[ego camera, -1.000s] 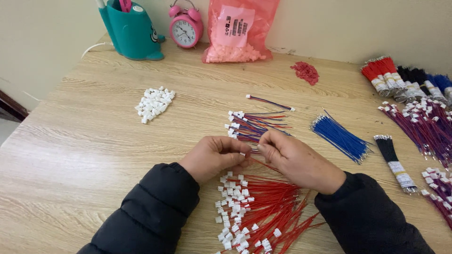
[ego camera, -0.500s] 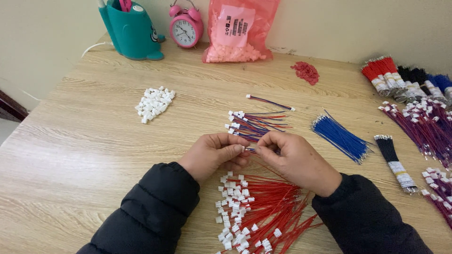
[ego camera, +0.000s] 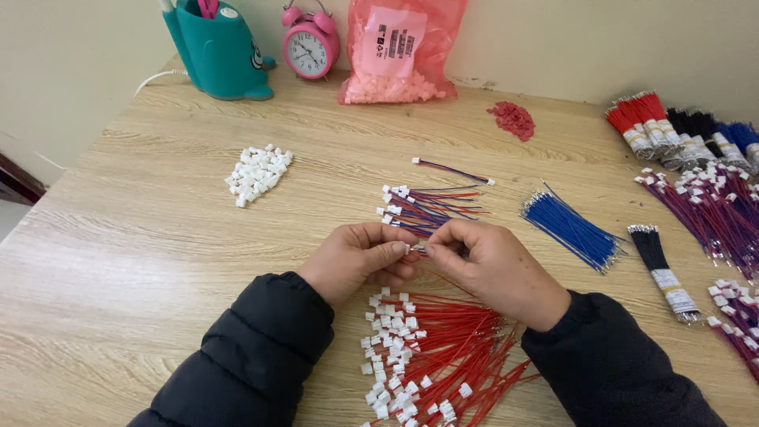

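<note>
My left hand (ego camera: 365, 255) and my right hand (ego camera: 484, 263) meet fingertip to fingertip over the wooden table (ego camera: 142, 261). Between them they pinch a small white connector (ego camera: 413, 248) and the metal end of a thin wire, mostly hidden by the fingers. Below the hands lies a heap of red wires with white connectors (ego camera: 431, 360). Just beyond the fingers sits a small bunch of red and blue wires with white connectors (ego camera: 427, 207).
A pile of loose white connectors (ego camera: 258, 171) lies at the left. Blue wires (ego camera: 571, 228), a black bundle (ego camera: 662, 269) and purple, red and black bundles (ego camera: 696, 150) fill the right. At the back stand a teal holder (ego camera: 217, 51), pink clock (ego camera: 310, 43) and pink bag (ego camera: 399, 51).
The hands have shifted a little; the fingertips have closed together on the connector and wire end. Nothing else on the table has moved.
</note>
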